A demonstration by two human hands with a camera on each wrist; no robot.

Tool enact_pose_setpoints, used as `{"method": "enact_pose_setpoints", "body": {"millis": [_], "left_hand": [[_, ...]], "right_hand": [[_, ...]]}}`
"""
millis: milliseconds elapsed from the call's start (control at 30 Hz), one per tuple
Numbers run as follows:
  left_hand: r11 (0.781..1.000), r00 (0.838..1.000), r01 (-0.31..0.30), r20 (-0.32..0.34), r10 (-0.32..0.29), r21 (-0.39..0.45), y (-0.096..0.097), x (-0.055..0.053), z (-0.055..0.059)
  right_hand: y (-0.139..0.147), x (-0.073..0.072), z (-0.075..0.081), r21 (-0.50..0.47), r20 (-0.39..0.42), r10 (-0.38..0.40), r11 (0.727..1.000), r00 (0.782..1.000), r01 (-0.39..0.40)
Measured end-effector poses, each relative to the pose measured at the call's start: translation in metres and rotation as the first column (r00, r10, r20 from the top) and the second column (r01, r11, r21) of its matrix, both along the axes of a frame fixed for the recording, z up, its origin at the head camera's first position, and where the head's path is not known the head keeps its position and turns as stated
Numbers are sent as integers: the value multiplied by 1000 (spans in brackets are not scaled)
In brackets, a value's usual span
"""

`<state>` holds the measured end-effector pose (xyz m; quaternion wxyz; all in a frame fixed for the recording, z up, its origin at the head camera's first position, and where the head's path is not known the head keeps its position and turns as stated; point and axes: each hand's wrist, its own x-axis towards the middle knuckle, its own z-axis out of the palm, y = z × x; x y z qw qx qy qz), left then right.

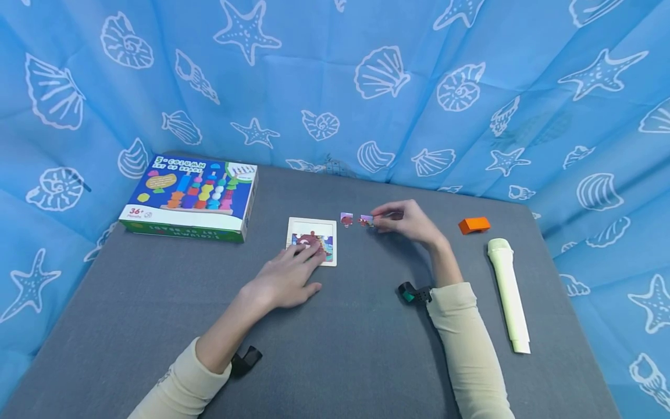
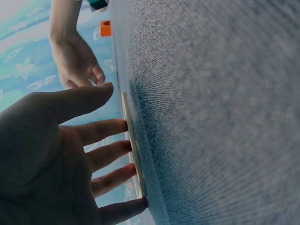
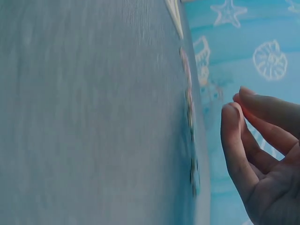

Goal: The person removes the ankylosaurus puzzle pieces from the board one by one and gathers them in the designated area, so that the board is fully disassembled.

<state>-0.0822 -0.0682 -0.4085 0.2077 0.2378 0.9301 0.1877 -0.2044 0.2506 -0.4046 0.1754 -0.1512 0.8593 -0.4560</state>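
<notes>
A small wooden jigsaw tray (image 1: 334, 241) lies flat with red-brown and dark picture pieces (image 1: 310, 237) in its lower part; the upper strip shows bare wood. Across it rests my left hand (image 1: 285, 282), fingers spread and nearly straight, tips on the pieces and tray edge. Just right of the tray are two loose jigsaw pieces (image 1: 346, 219), red on lilac, the second piece (image 1: 364, 220) close by the fingertips of my right hand (image 1: 407, 222). In the right wrist view that hand hovers above the table, thumb and fingertips close together, with nothing visible between them.
A bead-set box (image 1: 191, 195) sits at the back left. To the right are an orange block (image 1: 474, 225) and a pale yellow-green toy microphone (image 1: 508, 294). A blue shell-print curtain (image 1: 335, 87) hangs behind the grey-covered table (image 1: 345, 349).
</notes>
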Motion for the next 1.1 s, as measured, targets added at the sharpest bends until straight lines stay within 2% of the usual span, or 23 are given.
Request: {"method": "enact_pose_setpoints", "body": {"millis": [167, 500, 800, 967, 1100], "left_hand": [[1000, 1000, 7, 2, -6, -24, -1, -2, -1], [998, 1000, 22, -9, -22, -51, -1, -2, 0], [998, 1000, 29, -4, -29, -55, 0, 6, 4], [997, 999, 33, 27, -31, -66, 0, 10, 9], [998, 999, 35, 43, -33, -61, 0, 12, 11]], "right_hand": [[-23, 3, 1, -80, 46, 23, 997, 999, -19], [-71, 4, -4, -137, 72, 155, 980, 985, -144], [-119, 0, -7, -54, 18, 296, 954, 955, -295], [-140, -4, -10, -26, 17, 339, 941, 941, -339], [-152, -6, -11, 61, 2, 361, 931, 932, -361]]}}
